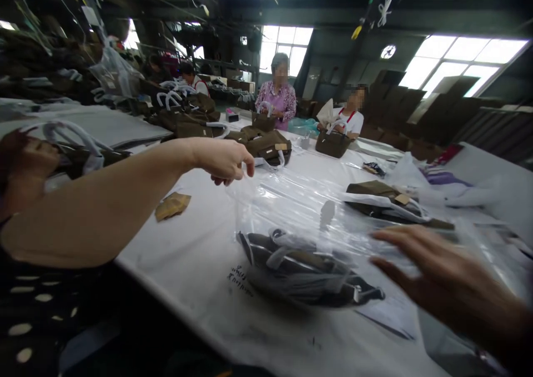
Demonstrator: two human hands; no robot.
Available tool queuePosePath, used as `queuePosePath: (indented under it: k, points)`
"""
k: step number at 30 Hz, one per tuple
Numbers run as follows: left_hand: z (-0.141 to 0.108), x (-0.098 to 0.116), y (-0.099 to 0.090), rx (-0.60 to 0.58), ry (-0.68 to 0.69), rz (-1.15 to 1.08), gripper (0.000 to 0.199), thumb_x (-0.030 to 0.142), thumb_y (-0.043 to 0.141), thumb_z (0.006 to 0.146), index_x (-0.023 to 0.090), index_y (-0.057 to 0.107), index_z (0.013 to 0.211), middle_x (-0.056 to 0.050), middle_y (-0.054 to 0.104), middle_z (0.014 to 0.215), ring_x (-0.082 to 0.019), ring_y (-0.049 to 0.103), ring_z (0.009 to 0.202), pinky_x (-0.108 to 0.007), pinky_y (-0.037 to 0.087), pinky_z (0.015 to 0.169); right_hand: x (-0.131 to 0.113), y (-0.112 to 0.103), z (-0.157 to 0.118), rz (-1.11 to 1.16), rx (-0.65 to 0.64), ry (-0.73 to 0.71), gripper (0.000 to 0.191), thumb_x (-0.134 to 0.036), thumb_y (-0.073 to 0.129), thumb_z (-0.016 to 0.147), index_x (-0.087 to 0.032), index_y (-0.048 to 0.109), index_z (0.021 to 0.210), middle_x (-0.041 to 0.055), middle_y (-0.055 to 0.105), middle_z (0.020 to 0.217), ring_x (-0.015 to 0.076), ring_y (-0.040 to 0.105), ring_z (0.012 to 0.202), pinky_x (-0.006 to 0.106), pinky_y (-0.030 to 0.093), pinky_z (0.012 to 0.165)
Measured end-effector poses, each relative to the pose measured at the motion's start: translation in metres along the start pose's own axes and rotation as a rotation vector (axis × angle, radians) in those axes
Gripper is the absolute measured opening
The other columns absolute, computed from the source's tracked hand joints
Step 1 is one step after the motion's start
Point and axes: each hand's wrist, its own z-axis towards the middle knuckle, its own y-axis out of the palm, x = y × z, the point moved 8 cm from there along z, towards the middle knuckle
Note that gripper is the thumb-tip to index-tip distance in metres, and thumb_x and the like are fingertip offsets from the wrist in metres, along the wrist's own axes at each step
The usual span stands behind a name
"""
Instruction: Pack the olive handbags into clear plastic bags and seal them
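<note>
Two bare hands work over one clear plastic bag (pixel 291 199) lying on a white table (pixel 183 255). Inside it, one dark brown handbag (pixel 300 266) sits bunched up, its white handles folded in. The left hand (pixel 225 163) hangs at the bag's upper edge with its curled fingers (pixel 249 167) at the plastic; whether they pinch it, I cannot tell. The right hand (pixel 441 277) is blurred over the bag's right side, its spread fingers (pixel 400 241) open and gripping nothing. One kraft paper packet (pixel 172 206) lies left of the bag, and one flattened handbag (pixel 375 196) lies to its right. Across the table stand two co-workers, one in a floral blouse (pixel 277 96), the other in a white shirt (pixel 352 119) with hands at a third handbag (pixel 331 144). A third co-worker (pixel 191 80) stands farther back.
</note>
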Motion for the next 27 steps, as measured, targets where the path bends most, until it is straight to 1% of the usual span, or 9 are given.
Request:
queuePosePath:
  k: [3, 7, 9, 13, 17, 19, 22, 25, 27]
  points:
    - [0.0, -0.007, -0.001, 0.027, 0.001, -0.045, 0.041, 0.027, 0.049, 0.072, 0.018, 0.059, 0.111, -0.003, 0.064, 0.06, -0.013, 0.055, 0.042, -0.02, 0.039, 0.044, -0.062, 0.042, 0.028, -0.017, -0.115, -0.169, 0.038, -0.027, 0.057, 0.084, -0.012, 0.048, 0.118, 0.014, 0.058, 0.107, 0.0272, 0.054, 0.096, 0.04, 0.045, 0.085]
    - [0.0, -0.013, -0.007, 0.057, -0.016, -0.085, 0.041, 0.03, 0.049, 0.073, 0.018, 0.059, 0.112, -0.003, 0.063, 0.059, -0.014, 0.055, 0.043, -0.02, 0.04, 0.043, -0.057, 0.092, 0.048, 0.207, -0.549, 0.075, 0.007, -0.023, 0.056, 0.081, -0.017, 0.059, 0.08, 0.0037, 0.061, 0.072, 0.0186, 0.057, 0.065, 0.028, 0.042, 0.058]
    - [-0.001, -0.01, -0.009, 0.044, 0.0, -0.093, 0.039, 0.031, 0.05, 0.073, 0.019, 0.062, 0.108, -0.002, 0.063, 0.059, -0.013, 0.055, 0.044, -0.02, 0.042, 0.045, -0.048, 0.101, 0.052, 0.394, -0.708, 0.15, 0.012, -0.027, 0.057, 0.079, -0.018, 0.057, 0.07, -0.0001, 0.058, 0.062, 0.014, 0.053, 0.058, 0.024, 0.037, 0.051]
    - [-0.003, -0.007, -0.013, -0.034, 0.016, -0.086, 0.032, 0.034, 0.054, 0.071, 0.02, 0.067, 0.097, -0.003, 0.062, 0.059, -0.015, 0.057, 0.047, -0.021, 0.044, 0.045, -0.002, 0.097, 0.057, 0.479, -0.77, 0.203, 0.024, -0.04, 0.063, 0.074, -0.018, 0.062, 0.083, 0.0018, 0.063, 0.072, 0.0159, 0.056, 0.065, 0.025, 0.041, 0.058]
    - [0.001, -0.02, -0.018, -0.082, -0.037, -0.125, 0.03, 0.037, 0.059, 0.068, 0.019, 0.068, 0.09, -0.005, 0.061, 0.059, -0.017, 0.058, 0.048, -0.022, 0.044, 0.042, 0.087, 0.069, 0.028, 0.339, -0.762, 0.348, 0.035, -0.04, 0.065, 0.072, -0.018, 0.063, 0.098, 0.0091, 0.065, 0.095, 0.0218, 0.061, 0.085, 0.033, 0.046, 0.077]
    - [0.003, -0.026, -0.022, -0.078, -0.036, -0.149, 0.03, 0.04, 0.059, 0.069, 0.019, 0.068, 0.088, -0.004, 0.06, 0.059, -0.017, 0.058, 0.049, -0.021, 0.044, 0.042, 0.12, 0.043, 0.011, 0.282, -0.709, 0.392, 0.019, -0.034, 0.061, 0.075, -0.018, 0.065, 0.084, 0.0077, 0.066, 0.084, 0.0196, 0.061, 0.075, 0.031, 0.046, 0.07]
    - [0.004, -0.038, -0.022, -0.062, -0.033, -0.123, 0.029, 0.044, 0.057, 0.073, 0.019, 0.067, 0.084, -0.002, 0.06, 0.059, -0.014, 0.056, 0.048, -0.02, 0.043, 0.042, 0.132, 0.0, 0.0, 0.266, -0.465, 0.342, 0.017, -0.035, 0.054, 0.082, -0.021, 0.062, 0.076, 0.0034, 0.062, 0.073, 0.0147, 0.058, 0.064, 0.029, 0.045, 0.064]
    - [0.003, -0.054, -0.019, 0.064, -0.002, -0.202, 0.034, 0.049, 0.054, 0.076, 0.018, 0.066, 0.084, -0.002, 0.059, 0.061, -0.011, 0.052, 0.048, -0.019, 0.042, 0.044, 0.126, -0.042, -0.013, 0.201, 0.107, 0.404, 0.017, -0.04, 0.053, 0.083, -0.023, 0.058, 0.083, 0.0057, 0.061, 0.077, 0.0188, 0.059, 0.07, 0.034, 0.046, 0.072]
    - [0.0, -0.063, -0.019, 0.214, 0.018, -0.301, 0.039, 0.053, 0.052, 0.077, 0.018, 0.065, 0.088, -0.001, 0.059, 0.061, -0.011, 0.051, 0.049, -0.019, 0.042, 0.046, 0.105, -0.049, -0.022, 0.233, 0.414, 0.4, 0.011, -0.036, 0.052, 0.085, -0.025, 0.055, 0.088, 0.0071, 0.059, 0.08, 0.023, 0.06, 0.079, 0.036, 0.048, 0.076]
